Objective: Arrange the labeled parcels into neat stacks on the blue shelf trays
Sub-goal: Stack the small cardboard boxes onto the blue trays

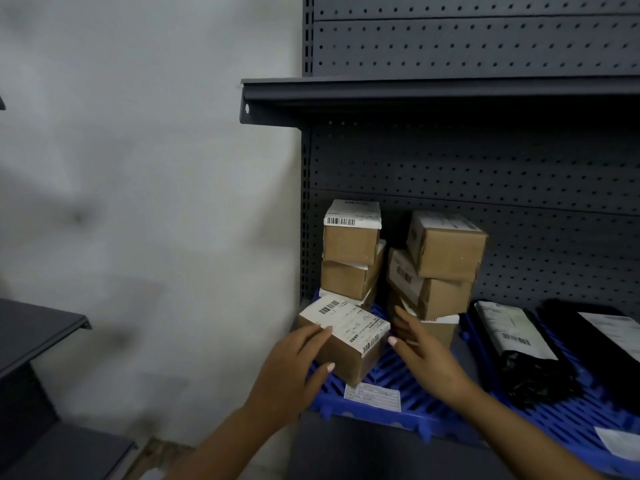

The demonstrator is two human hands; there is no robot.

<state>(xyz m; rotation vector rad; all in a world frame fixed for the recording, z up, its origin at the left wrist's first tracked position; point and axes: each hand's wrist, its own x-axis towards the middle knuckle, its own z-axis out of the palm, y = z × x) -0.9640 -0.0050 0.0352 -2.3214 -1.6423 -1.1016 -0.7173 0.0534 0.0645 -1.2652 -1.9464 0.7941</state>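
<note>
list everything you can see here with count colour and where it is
brown cardboard parcels with white labels: about seven; brown; two leaning stacks at the back left of the tray, plus one in front between the hands
blue slatted plastic shelf tray: one; blue; on the lower shelf
black plastic mailer bags with white labels: two; black; lying flat on the tray, right of the boxes
loose white paper label: one; white; front of the tray
dark grey metal pegboard shelving: one unit; grey; against the white wall
left hand: on the front box's left side
right hand: open, at that box's right side
</note>
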